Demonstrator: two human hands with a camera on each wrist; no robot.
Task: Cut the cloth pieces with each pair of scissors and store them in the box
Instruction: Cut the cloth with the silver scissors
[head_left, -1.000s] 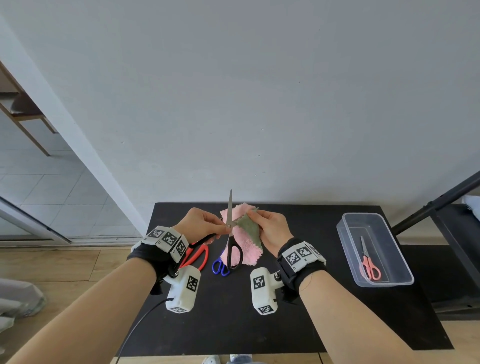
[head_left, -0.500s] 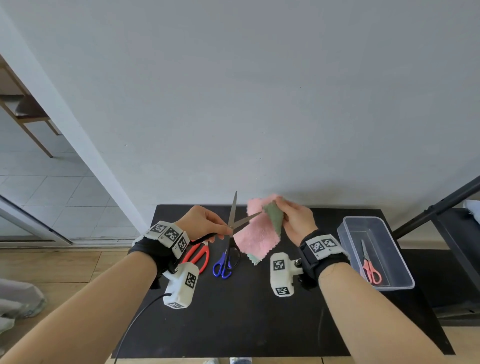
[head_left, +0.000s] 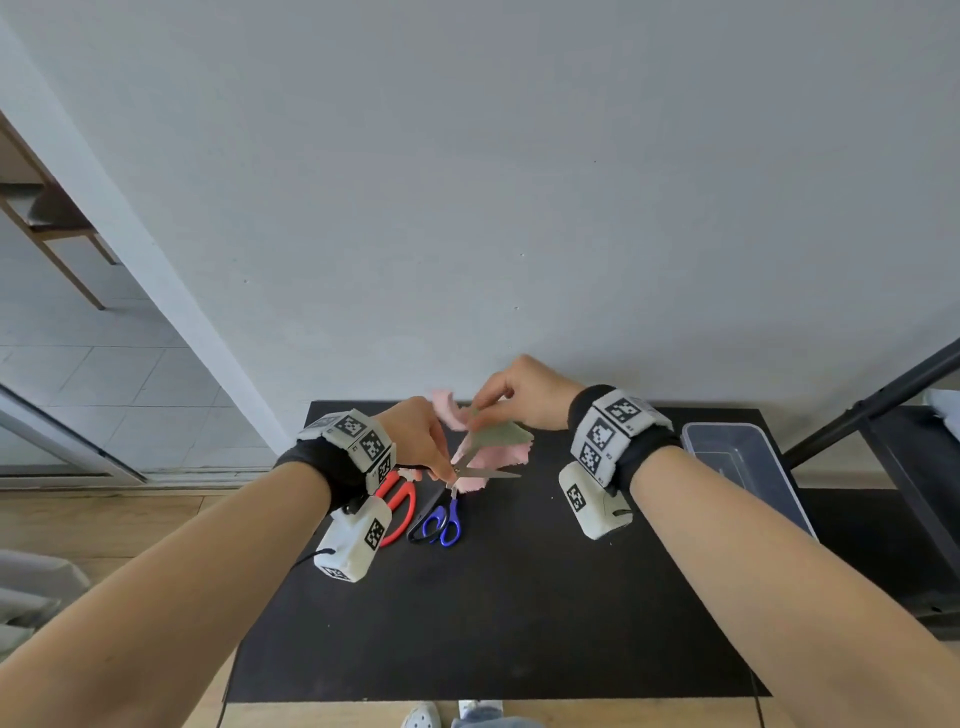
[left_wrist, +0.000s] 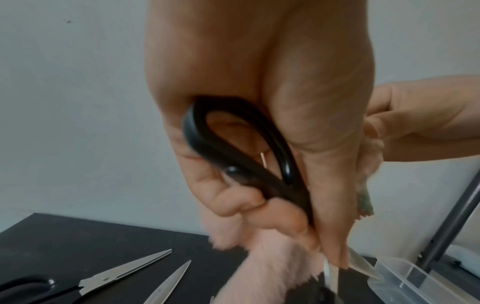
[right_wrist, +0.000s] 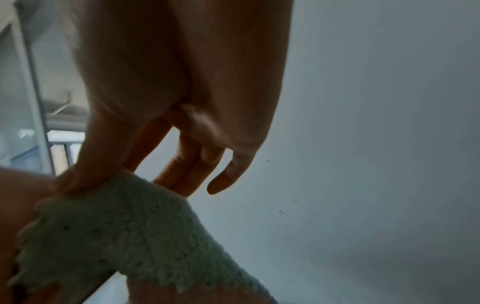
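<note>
My left hand (head_left: 434, 457) grips the black-handled scissors (left_wrist: 233, 148). Their blades (head_left: 491, 473) stand apart and point right, around the lower edge of the cloth. My right hand (head_left: 483, 410) pinches the top of a green cloth piece (head_left: 498, 435) between thumb and forefinger, and its other fingers are spread. The green cloth (right_wrist: 116, 226) hangs from that pinch. A pink cloth (head_left: 480, 462) hangs behind it, and more pink (left_wrist: 262, 265) lies under my left hand. The clear box (head_left: 737, 462) stands at the table's right, partly hidden by my right arm.
Red scissors (head_left: 400, 506) and blue scissors (head_left: 441, 525) lie on the black table (head_left: 493, 623) under my left wrist. Beside them lies another black-handled pair (left_wrist: 109, 277). A grey wall rises just behind the table, and a dark metal frame (head_left: 872, 410) stands right of the box.
The scissors swung down from pointing up to pointing right at the cloth. My right hand brought the cloth back left, closer to my left hand.
</note>
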